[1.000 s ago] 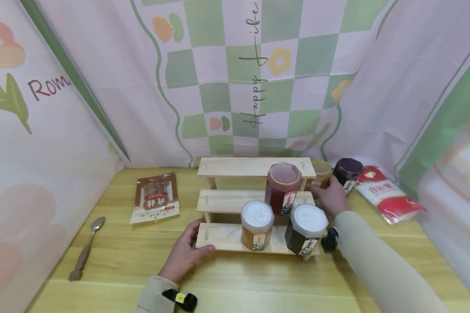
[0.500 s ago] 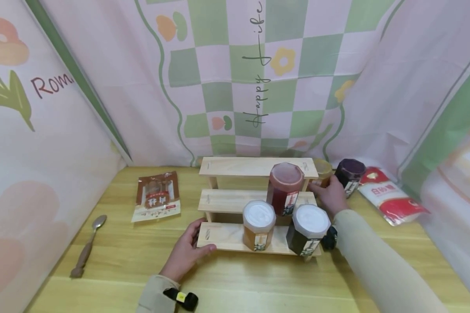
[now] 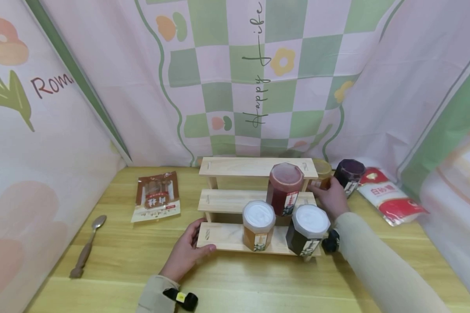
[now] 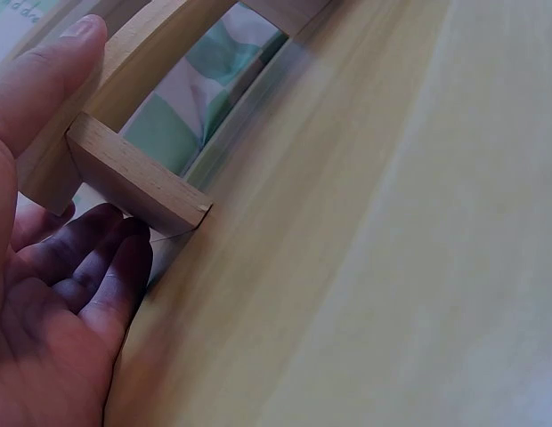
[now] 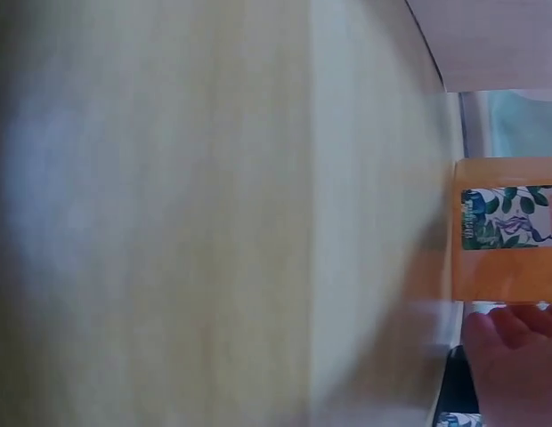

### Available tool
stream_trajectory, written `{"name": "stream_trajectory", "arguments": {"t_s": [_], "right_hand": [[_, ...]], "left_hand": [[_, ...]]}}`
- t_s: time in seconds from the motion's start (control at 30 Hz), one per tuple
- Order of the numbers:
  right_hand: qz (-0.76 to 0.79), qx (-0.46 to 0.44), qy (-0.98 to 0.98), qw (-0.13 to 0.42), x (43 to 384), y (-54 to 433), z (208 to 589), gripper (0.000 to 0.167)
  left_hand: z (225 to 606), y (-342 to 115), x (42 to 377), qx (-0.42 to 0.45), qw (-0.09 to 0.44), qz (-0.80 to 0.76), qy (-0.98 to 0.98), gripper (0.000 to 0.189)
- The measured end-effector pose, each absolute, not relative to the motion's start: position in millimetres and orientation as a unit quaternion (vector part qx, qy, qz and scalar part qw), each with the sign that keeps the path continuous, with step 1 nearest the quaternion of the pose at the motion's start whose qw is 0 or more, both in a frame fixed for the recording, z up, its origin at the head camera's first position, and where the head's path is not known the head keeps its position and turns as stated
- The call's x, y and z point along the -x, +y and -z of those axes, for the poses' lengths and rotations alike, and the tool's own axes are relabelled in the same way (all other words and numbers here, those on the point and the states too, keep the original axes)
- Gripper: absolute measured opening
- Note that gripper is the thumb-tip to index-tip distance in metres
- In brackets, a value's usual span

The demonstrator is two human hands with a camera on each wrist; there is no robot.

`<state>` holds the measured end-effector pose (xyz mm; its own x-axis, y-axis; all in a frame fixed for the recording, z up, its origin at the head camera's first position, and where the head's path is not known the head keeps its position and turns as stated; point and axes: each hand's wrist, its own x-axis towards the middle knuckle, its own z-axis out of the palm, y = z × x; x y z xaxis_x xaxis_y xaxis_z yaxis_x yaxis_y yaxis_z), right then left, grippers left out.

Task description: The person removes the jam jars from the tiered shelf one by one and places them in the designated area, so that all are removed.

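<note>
At the left end of the bottom tier of a three-tier wooden rack point(image 3: 221, 200), my left hand point(image 3: 186, 254) grips the board, thumb on top; in the left wrist view, its fingers point(image 4: 107, 276) curl beside the rack's leg. Behind the rack's right end, my right hand point(image 3: 330, 198) holds a jar with amber contents point(image 3: 322, 169), partly hidden by the rack and fingers. The right wrist view shows the jar's orange side and label, fingertips against it. On the rack stand a red jar point(image 3: 283, 191), an orange white-lidded jar point(image 3: 258, 226) and a dark white-lidded jar point(image 3: 307, 230).
A dark purple jar point(image 3: 350, 174) stands just right of my right hand, beside a red-and-white bag point(image 3: 391, 195). On the left lie a brown packet point(image 3: 156, 195) and a spoon point(image 3: 87, 250). A patterned cloth point(image 3: 254, 87) hangs behind the table point(image 3: 258, 287).
The head view has shifted very slightly since a second ago. Both hands keep their places on the rack and the jar.
</note>
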<state>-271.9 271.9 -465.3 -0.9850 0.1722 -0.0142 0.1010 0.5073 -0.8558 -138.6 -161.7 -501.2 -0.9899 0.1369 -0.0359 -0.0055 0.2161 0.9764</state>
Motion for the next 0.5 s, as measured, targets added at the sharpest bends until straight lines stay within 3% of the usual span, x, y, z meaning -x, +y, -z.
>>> {"name": "stream_trajectory", "arguments": {"t_s": [0.5], "right_hand": [[-0.491, 0.052, -0.869, 0.038, 266, 273, 440, 0.088]], "left_hand": [[498, -159, 138, -0.032, 0.054, -0.634, 0.771, 0.091]]}}
